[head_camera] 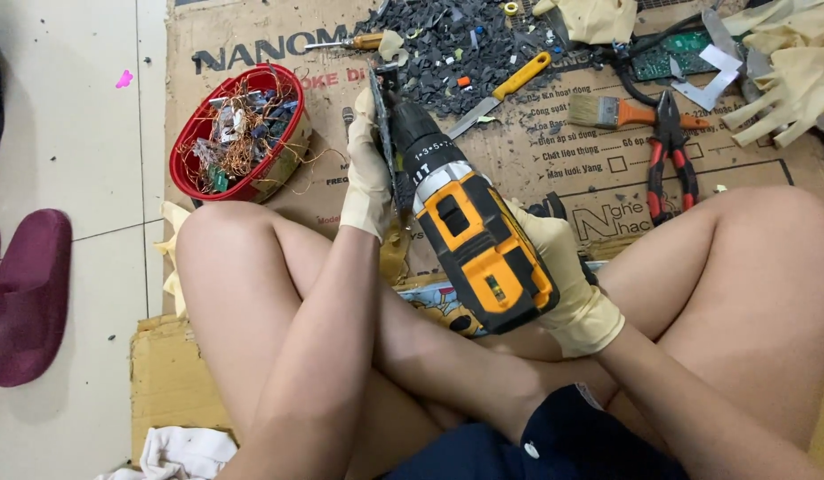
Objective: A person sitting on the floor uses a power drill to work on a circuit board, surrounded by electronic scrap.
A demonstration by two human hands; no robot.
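Gloved fingers of the right hand [567, 276] are wrapping tight around the orange-and-black drill [470, 227]; the left hand [367, 173] is pinching a dark circuit board [387, 133] upright against its tip, above printed brown cardboard [554, 169] and beside a red bowl [238, 133].

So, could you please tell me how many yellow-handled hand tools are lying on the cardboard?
2: a screwdriver at the top, left of the black scrap pile, and a knife at the pile's lower right. Others may be buried.

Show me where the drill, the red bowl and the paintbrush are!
drill [483, 253], head view, on its orange and black body.
red bowl [191, 133], head view, on its left rim.
paintbrush [592, 110], head view, on its bristles.
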